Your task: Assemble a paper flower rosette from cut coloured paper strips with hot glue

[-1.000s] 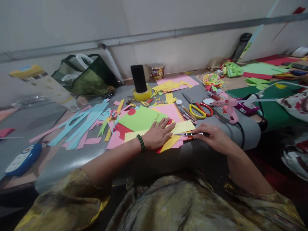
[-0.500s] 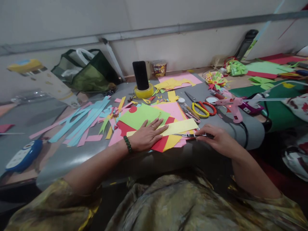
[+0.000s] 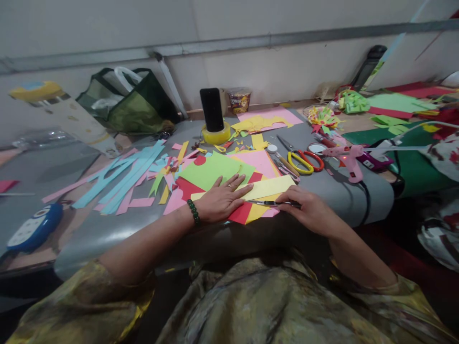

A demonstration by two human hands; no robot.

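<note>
Our left hand [image 3: 221, 197] lies flat, fingers spread, on the pale strip [image 3: 273, 187] atop the layered paper on the counter [image 3: 340, 193], while our right hand [image 3: 306, 208] has its grip closed round a slim tool [image 3: 263, 203], its tip by the strip's near edge. Blue strips [image 3: 132, 177] lie ready-cut at left, so we judge some cutting done; the pale strip looks whole, and we cannot tell whether the tool has marked it.
</note>
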